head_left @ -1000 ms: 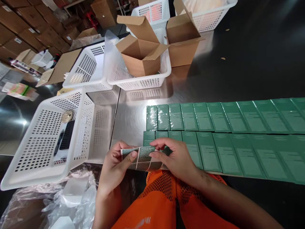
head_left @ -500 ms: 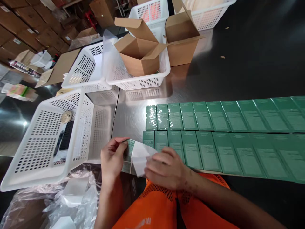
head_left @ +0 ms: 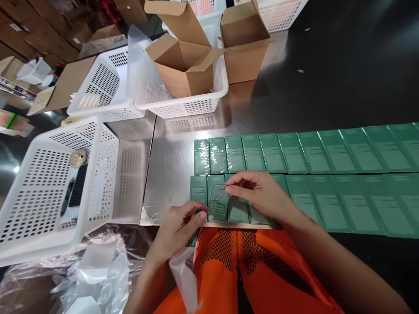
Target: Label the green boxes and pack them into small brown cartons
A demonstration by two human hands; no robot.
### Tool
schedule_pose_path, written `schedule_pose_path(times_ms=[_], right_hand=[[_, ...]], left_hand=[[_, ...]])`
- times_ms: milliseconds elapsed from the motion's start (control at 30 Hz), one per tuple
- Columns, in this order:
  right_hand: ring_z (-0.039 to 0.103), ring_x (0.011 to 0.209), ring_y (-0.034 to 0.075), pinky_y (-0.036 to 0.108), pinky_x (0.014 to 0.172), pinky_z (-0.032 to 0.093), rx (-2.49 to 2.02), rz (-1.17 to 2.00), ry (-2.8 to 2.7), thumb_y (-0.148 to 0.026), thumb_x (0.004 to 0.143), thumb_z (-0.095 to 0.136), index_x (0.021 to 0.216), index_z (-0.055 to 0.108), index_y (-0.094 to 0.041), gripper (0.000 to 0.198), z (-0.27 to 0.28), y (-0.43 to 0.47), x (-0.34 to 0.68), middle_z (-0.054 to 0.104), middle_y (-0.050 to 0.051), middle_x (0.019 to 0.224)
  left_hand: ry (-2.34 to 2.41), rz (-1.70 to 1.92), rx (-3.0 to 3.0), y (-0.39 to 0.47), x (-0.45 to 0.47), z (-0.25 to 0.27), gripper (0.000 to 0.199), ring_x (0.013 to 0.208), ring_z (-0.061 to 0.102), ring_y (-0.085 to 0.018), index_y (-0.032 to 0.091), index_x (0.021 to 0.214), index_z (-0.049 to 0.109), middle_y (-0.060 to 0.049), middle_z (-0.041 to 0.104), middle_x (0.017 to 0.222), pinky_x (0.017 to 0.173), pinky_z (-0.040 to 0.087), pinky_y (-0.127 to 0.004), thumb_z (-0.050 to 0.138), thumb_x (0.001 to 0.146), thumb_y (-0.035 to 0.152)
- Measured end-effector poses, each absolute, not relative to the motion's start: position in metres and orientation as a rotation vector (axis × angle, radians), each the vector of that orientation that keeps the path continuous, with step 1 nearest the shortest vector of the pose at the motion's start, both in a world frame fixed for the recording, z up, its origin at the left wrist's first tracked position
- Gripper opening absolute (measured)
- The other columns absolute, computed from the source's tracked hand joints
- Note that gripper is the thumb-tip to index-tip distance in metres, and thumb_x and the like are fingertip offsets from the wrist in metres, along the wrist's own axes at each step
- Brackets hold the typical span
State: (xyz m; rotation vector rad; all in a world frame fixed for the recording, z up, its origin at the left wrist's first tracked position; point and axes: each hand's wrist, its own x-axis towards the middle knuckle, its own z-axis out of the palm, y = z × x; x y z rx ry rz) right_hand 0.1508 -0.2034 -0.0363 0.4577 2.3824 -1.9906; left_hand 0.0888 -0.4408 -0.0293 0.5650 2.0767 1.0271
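My right hand pinches the upper right corner of a clear printed sticker, which lies slanted over one of the green boxes in the front row. Beside it, my left hand is closed, thumb and forefinger near the sticker's lower left corner. A strip of white backing paper hangs beneath that hand; its upper part is hidden by the fingers. The leftmost front green box carries a similar printed patch. Behind stands a second row of shiny green boxes.
To the left is a white perforated basket with a tape roll and a dark phone-like object. Open cardboard boxes stand farther back, one in another basket. Clear plastic wrapping lies below the table edge.
My right hand has moved up and right, from the white strip to over the front row with a clear sticker. My left hand has lowered, the strip now hanging down.
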Motion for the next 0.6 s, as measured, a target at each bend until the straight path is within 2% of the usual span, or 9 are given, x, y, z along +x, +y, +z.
schedule_pose_path(times_ms=[200, 400, 600], right_hand=[[0.060, 0.064, 0.013, 0.026, 0.059, 0.044, 0.459, -1.848, 2.466, -0.028, 0.081, 0.074, 0.080, 0.075, -0.023, 0.005, -0.048, -0.215, 0.147, 0.069, -0.002, 0.072], [0.057, 0.067, 0.012, 0.027, 0.062, 0.041, 0.484, -1.472, 2.768, -0.028, 0.083, 0.076, 0.076, 0.074, -0.023, 0.009, -0.063, -0.226, 0.148, 0.064, -0.001, 0.083], [0.057, 0.067, 0.011, 0.027, 0.062, 0.038, 0.494, -1.324, 2.785, -0.032, 0.085, 0.074, 0.077, 0.074, -0.023, 0.012, -0.066, -0.229, 0.147, 0.065, -0.002, 0.083]], left_hand=[[2.147, 0.831, 0.654, -0.430, 0.096, -0.036, 0.038, 0.057, 0.043, -0.011, 0.021, 0.065, 0.048, 0.005, 0.047, 0.058, 0.057, 0.028, -0.025, 0.045, 0.096, 0.043], [2.205, 0.640, 0.595, -0.423, 0.105, -0.042, 0.039, 0.054, 0.042, -0.013, 0.021, 0.060, 0.048, 0.004, 0.046, 0.053, 0.056, 0.025, -0.026, 0.044, 0.093, 0.042], [2.214, 0.601, 0.508, -0.418, 0.106, -0.042, 0.039, 0.053, 0.042, -0.013, 0.021, 0.058, 0.049, 0.003, 0.047, 0.052, 0.056, 0.025, -0.027, 0.046, 0.091, 0.041]])
